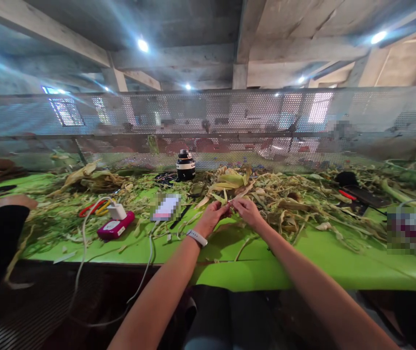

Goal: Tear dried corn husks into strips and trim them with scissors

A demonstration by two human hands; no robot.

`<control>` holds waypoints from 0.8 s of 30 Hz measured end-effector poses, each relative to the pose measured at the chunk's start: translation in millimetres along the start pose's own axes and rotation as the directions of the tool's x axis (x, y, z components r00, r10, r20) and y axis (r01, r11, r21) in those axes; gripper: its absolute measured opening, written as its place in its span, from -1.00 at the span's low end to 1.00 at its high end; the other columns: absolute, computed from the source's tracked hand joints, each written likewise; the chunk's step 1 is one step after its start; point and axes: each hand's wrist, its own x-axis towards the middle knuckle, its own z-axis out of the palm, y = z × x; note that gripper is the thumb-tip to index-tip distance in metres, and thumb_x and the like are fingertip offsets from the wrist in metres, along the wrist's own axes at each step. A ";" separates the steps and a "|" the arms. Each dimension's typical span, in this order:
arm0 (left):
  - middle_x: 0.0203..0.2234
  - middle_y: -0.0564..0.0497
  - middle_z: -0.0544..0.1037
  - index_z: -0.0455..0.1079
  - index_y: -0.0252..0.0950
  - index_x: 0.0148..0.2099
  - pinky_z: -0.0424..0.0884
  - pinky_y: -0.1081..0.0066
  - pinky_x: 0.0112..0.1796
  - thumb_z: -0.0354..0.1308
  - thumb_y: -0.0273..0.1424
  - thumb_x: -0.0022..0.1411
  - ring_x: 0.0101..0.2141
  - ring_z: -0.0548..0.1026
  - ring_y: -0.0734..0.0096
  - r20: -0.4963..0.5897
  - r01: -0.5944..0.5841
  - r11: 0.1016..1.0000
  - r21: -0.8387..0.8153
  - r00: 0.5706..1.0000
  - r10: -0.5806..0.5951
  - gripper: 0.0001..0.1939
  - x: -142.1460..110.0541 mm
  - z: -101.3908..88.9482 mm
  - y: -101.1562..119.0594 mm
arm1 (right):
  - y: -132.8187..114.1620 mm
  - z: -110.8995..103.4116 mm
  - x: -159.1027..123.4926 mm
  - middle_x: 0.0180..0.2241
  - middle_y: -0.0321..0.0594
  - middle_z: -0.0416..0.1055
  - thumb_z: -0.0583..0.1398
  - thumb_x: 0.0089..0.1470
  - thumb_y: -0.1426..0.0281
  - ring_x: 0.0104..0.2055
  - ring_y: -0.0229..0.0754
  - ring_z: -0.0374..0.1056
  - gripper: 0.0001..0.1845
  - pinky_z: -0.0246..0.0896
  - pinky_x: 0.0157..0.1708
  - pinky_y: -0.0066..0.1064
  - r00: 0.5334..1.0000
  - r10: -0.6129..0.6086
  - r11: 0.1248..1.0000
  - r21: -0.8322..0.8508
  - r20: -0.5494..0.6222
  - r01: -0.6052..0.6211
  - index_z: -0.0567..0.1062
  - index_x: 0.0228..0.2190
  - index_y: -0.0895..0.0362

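**Left hand point(211, 216) and right hand point(245, 212) meet at a pale husk strip point(225, 196)**

Both bare forearms reach over the near edge of the table, a wristband point(197, 237) on the left. The left hand is pinched narrow and appears to hold the strip, which stands up at its fingertips; the right hand is also narrow, at the same spot, but whether it grips the strip cannot be told. Uneven pulling could tear so thin a piece, and a loosened pinch could lose it among similar scraps. A leftward swing of the forearm might snag the white cable point(151, 250) hanging over the edge and drag the phone point(166, 208).

The bright green table point(324, 265) shows bare in front and lies under loose husks point(288, 214) farther back. Left stand a magenta box point(115, 226) and another person's dark sleeve point(2, 243). Beyond the black bottle point(186, 166) rises a perforated screen point(197, 111), then concrete beams point(179, 56) and bright lamps point(143, 45).
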 end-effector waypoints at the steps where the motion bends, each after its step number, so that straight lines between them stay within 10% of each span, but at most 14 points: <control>1: -0.57 0.13 0.46 0.40 -0.34 -0.38 0.37 0.46 -0.34 0.43 -0.21 -0.22 -0.51 0.40 0.55 -0.017 0.001 1.000 -0.008 1.000 -0.001 -0.59 0.2 -0.2 -0.1 | 0.7 0.7 0.4 -0.70 -0.37 0.10 0.09 -0.01 0.02 -0.58 -0.31 0.04 -0.51 -0.05 -0.55 -0.44 1.000 -0.003 1.000 -0.006 -0.008 0.003 0.20 -0.72 0.10; 8: -0.51 0.04 0.55 0.42 -0.32 -0.37 0.40 0.37 -0.23 0.37 -0.27 -0.07 -0.40 0.51 0.41 -0.093 -0.003 0.998 -0.068 0.996 -0.004 -0.72 1.8 -1.9 3.3 | -2.9 -2.4 -1.4 -0.73 -0.40 0.07 0.10 -0.07 -0.02 -0.64 -0.33 -0.02 -0.52 -0.11 -0.62 -0.43 0.993 0.094 0.991 0.104 -0.075 -0.086 0.22 -0.70 0.08; 14: -0.25 -0.04 0.61 0.46 -0.25 -0.28 0.38 0.34 -0.11 0.25 -0.32 0.08 -0.09 0.50 0.28 -0.080 -0.094 0.983 -0.155 0.993 0.082 -0.84 4.6 -1.1 0.5 | -7.0 -2.1 -5.1 -0.74 -0.37 0.24 0.11 -0.06 -0.03 -0.72 -0.33 0.09 -0.54 -0.07 -0.70 -0.46 0.958 0.244 0.936 0.221 0.150 -0.273 0.36 -0.61 0.11; 24: -0.31 -0.08 0.62 0.47 -0.32 -0.30 0.42 0.31 -0.27 0.34 -0.21 -0.03 -0.31 0.53 0.28 0.015 -0.062 0.988 -0.141 0.998 0.065 -0.70 2.9 2.4 -4.2 | -2.1 11.1 -3.0 -0.74 -0.41 0.32 0.25 -0.21 -0.05 -0.76 -0.41 0.10 -0.52 -0.02 -0.73 -0.54 0.950 0.180 0.904 0.338 0.254 -0.261 0.33 -0.60 0.12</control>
